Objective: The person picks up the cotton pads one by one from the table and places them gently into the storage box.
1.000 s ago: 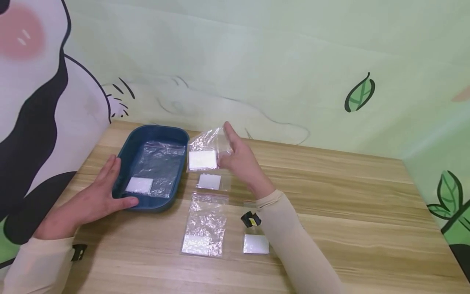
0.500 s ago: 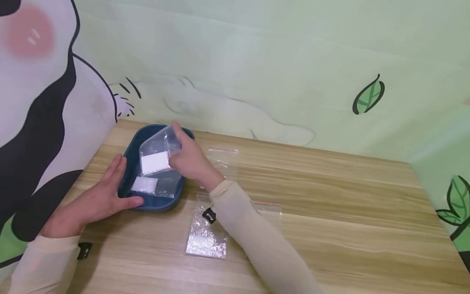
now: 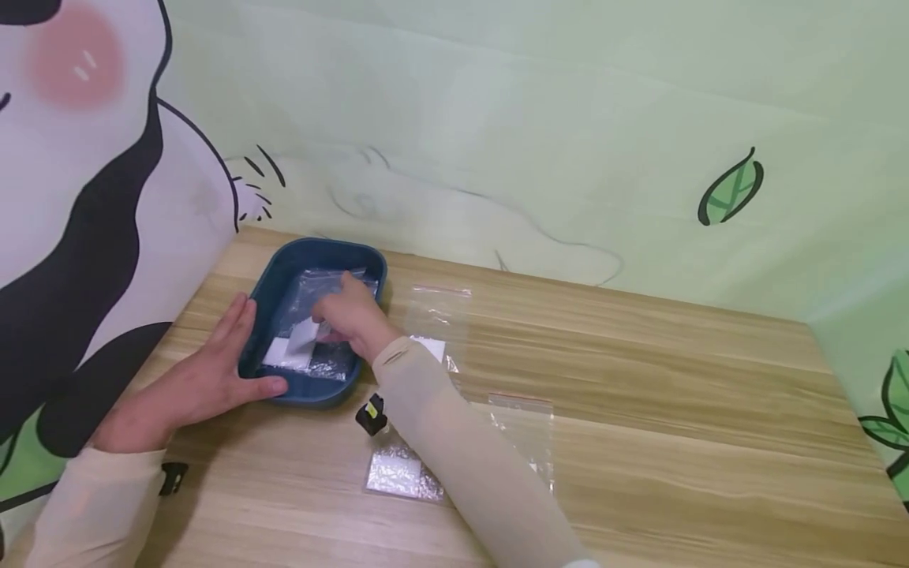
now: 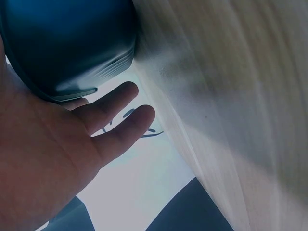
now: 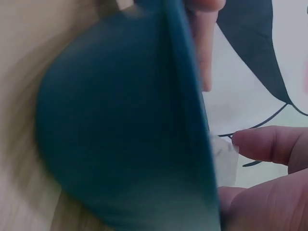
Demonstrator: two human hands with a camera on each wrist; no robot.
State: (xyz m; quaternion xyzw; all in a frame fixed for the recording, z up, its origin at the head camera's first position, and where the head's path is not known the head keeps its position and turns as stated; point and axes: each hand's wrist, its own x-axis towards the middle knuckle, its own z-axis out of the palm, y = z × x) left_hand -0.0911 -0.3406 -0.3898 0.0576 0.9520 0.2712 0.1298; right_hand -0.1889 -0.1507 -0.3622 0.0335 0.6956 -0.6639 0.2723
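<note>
A blue tray [image 3: 312, 392] stands on the wooden table, left of centre in the head view. My left hand [image 3: 206, 383] rests against its left side with straight fingers, the thumb over the near rim. In the left wrist view the fingers [image 4: 122, 132] lie beside the tray's outer wall. Inside the tray, my right hand [image 3: 355, 315] pinches a clear zip bag [image 3: 303, 335] with a white panel, tilted above another zip bag [image 3: 278, 353] lying on the bottom. In the right wrist view the tray wall [image 5: 115, 120] hides most of the pinched bag [image 5: 225, 161].
Several clear zip bags lie on the table [image 3: 675, 394]: one bag [image 3: 440, 304] right of the tray, one bag [image 3: 401, 472] nearer me, partly under the right forearm, and one bag [image 3: 525, 422] further right. A printed backdrop [image 3: 454, 118] rises behind the table.
My right hand has carried the zip bag left from beside the tray and down into it. My left hand keeps its place at the tray. The head view has shifted slightly.
</note>
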